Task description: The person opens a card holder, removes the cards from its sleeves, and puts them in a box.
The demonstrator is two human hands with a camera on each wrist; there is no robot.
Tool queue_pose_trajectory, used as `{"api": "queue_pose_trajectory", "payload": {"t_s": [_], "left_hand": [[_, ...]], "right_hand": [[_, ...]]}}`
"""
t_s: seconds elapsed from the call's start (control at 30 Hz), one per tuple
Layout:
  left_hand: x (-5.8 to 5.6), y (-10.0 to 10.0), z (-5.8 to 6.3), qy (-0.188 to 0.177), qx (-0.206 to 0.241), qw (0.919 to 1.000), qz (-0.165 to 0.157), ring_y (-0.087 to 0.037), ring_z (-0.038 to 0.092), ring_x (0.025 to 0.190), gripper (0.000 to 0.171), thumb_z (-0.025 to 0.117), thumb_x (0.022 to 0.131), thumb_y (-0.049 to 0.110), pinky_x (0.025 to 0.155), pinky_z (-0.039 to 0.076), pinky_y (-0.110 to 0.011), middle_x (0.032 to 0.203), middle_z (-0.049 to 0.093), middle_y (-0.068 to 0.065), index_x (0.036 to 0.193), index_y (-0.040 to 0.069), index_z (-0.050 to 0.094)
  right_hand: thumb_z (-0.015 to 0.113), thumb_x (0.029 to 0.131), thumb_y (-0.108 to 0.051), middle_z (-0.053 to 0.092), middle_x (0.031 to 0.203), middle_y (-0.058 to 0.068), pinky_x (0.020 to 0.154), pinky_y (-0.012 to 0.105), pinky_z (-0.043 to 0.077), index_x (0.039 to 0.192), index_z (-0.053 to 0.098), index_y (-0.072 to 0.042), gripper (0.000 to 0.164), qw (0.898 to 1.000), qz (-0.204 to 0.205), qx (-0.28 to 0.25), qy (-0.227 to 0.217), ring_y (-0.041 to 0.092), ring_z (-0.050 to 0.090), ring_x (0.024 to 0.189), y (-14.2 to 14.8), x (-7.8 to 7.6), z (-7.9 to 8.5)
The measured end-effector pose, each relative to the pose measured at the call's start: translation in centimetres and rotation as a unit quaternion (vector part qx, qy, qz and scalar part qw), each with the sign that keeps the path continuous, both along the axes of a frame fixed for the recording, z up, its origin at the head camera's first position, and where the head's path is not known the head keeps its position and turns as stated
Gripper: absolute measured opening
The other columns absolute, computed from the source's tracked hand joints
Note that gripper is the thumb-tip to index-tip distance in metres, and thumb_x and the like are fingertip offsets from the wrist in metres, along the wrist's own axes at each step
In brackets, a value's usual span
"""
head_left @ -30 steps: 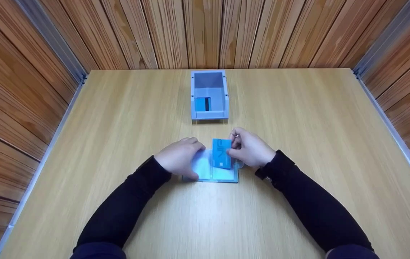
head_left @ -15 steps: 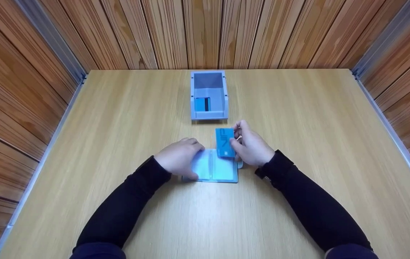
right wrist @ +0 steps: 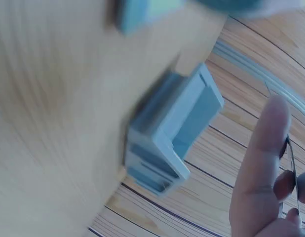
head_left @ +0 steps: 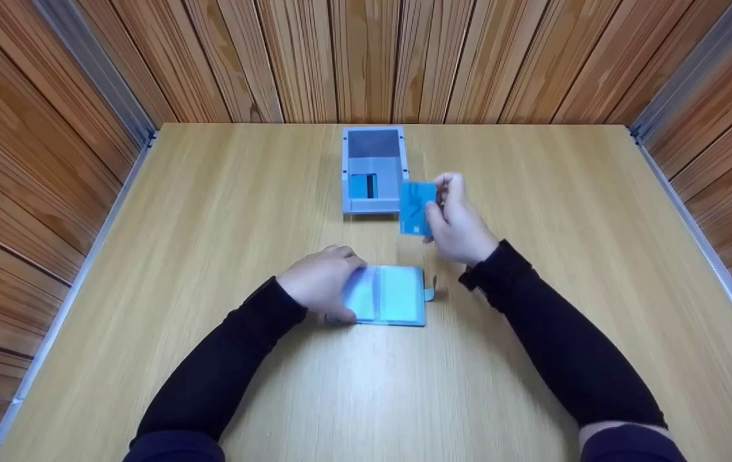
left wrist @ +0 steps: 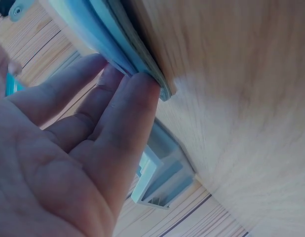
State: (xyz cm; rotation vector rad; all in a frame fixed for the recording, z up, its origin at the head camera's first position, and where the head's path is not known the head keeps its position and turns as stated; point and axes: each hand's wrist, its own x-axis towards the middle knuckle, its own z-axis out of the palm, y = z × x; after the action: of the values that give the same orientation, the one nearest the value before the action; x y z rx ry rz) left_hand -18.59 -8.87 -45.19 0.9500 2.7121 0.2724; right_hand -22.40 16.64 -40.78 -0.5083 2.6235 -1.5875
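A light blue card holder [head_left: 402,295] lies open on the table with clear sleeves showing and a small strap at its right edge. My left hand [head_left: 321,282] grips its left side, thumb at the near edge and fingers at the far edge. In the left wrist view the fingertips [left wrist: 142,86] sit on the stacked sleeves and cover. My right hand [head_left: 465,224] pinches a blue card [head_left: 415,212] with dark lettering, raised beyond the holder and near the bin's front right corner. In the right wrist view the card [right wrist: 293,170] shows edge-on between thumb and fingers.
A grey-blue open bin [head_left: 375,206] stands at the back middle of the wooden table [head_left: 533,192]. Inside it lies a blue card [head_left: 359,186] with a dark stripe. Wood-panelled walls [head_left: 366,64] enclose the back and both sides.
My right hand has lifted the blue card off the holder's right page and carried it forward and right, towards the bin. The left hand and the holder have stayed in place.
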Motion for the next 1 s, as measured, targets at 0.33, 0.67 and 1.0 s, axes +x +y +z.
{"api": "queue_pose_trajectory", "payload": {"t_s": [0.33,0.67,1.0], "left_hand": [[0.2,0.1,0.1,0.002,-0.010,0.9999,0.012,-0.024,0.050,0.122,0.105,0.087,0.054,0.061,0.102,0.045,-0.040,0.131,0.056,-0.007,0.138,0.008,0.053],[0.3,0.3,0.0,0.008,-0.009,0.9999,0.006,-0.023,0.051,0.117,0.100,0.087,0.055,0.059,0.100,0.046,-0.039,0.126,0.057,-0.007,0.136,0.008,0.055],[0.3,0.3,0.0,0.026,-0.002,0.9997,-0.002,-0.022,0.052,0.112,0.096,0.087,0.054,0.056,0.095,0.048,-0.038,0.120,0.058,-0.005,0.131,0.007,0.059]], "right_hand": [[0.042,0.093,-0.002,0.048,0.094,0.010,0.057,0.034,0.050,0.122,0.020,-0.017,0.039,0.998,-0.027,0.059,-0.013,0.025,0.054,0.063,-2.6,-5.8,3.4],[0.050,0.093,-0.003,0.040,0.083,0.002,0.055,0.029,0.039,0.138,0.018,-0.023,0.059,0.981,-0.085,0.144,-0.095,0.019,0.045,0.064,-6.2,-9.7,2.5],[0.046,0.095,-0.002,0.049,0.091,0.001,0.054,0.029,0.038,0.150,0.019,-0.021,0.065,0.975,-0.109,0.171,-0.096,0.017,0.043,0.062,-9.0,-10.9,0.4]]}}
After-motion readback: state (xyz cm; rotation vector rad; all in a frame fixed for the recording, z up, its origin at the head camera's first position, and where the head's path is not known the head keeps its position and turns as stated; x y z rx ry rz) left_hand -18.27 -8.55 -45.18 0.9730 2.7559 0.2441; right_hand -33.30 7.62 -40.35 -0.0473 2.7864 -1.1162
